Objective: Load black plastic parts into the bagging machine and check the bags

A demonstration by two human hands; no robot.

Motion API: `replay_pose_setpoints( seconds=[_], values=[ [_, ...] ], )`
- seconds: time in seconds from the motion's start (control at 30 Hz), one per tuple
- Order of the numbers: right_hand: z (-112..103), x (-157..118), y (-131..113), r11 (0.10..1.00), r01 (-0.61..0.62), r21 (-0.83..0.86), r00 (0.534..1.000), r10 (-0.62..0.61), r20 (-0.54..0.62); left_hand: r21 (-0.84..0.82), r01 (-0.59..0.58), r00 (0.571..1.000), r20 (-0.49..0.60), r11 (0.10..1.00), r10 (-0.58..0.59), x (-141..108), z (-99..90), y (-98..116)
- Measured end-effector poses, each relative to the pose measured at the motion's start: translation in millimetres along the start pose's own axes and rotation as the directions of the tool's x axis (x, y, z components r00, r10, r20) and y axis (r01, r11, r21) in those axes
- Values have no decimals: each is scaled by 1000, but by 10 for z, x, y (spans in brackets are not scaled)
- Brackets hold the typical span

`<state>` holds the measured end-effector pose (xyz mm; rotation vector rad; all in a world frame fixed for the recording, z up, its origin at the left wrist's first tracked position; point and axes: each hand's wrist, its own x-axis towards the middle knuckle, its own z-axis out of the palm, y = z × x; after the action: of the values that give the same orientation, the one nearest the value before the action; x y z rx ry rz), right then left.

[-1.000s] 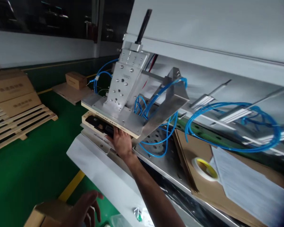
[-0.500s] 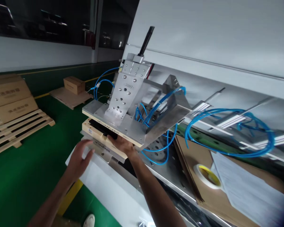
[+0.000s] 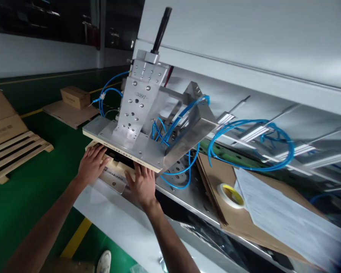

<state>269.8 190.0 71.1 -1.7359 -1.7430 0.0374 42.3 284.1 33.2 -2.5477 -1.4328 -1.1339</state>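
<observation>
A metal fixture [image 3: 136, 110] with "3097" on its upright plate stands at the machine's edge. Its flat upper plate overhangs a cream-coloured lower block [image 3: 118, 167]. In the gap between them a dark, flat part [image 3: 121, 157] shows, mostly hidden. My left hand [image 3: 93, 163] lies on the left end of the lower block, fingers stretched toward the gap. On the block's right end rests my right hand [image 3: 143, 184], its fingers reaching under the upper plate and the fingertips partly hidden. Neither hand is closed round anything visible.
Blue air tubing [image 3: 250, 167] loops to the right of the fixture. Cardboard [image 3: 213, 185], a tape roll [image 3: 231, 196] and paper sheets [image 3: 278, 212] lie on the bench. A wooden pallet [image 3: 19, 153] and a small carton [image 3: 75, 97] are on the green floor at left.
My left hand has moved from in front of the fixture onto the lower block. My right hand has drawn back somewhat from the gap. The view has shifted slightly.
</observation>
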Motion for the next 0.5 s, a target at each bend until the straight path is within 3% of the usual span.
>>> replay_pose_setpoints(
  seconds=[0.07, 0.17, 0.33, 0.4, 0.43, 0.5],
  values=[
    [49, -137, 44, 979, 81, -186, 997, -83, -3, 68, -41, 999, -13, 997, 42, -5, -3, -15],
    [133, -202, 29, 938, 125, -323, 991, -131, 4, 157, -83, 996, -10, 984, 86, 13, -12, -72],
    [41, -376, -113, 935, 137, -328, 990, -123, 62, 80, -177, 984, -10, 981, 179, -61, -206, -105],
    [-97, -614, -135, 940, 161, -301, 987, -156, 43, 10, -138, 984, -110, 990, 138, -203, -308, -70],
    [-183, -778, -137, 942, 171, -290, 985, -170, 27, -23, -127, 988, -91, 992, 125, -310, -345, -40],
    [-382, -1190, -141, 949, 188, -253, 981, -195, -4, -132, -7, 995, -99, 991, -6, -613, -378, 74]
  ],
)
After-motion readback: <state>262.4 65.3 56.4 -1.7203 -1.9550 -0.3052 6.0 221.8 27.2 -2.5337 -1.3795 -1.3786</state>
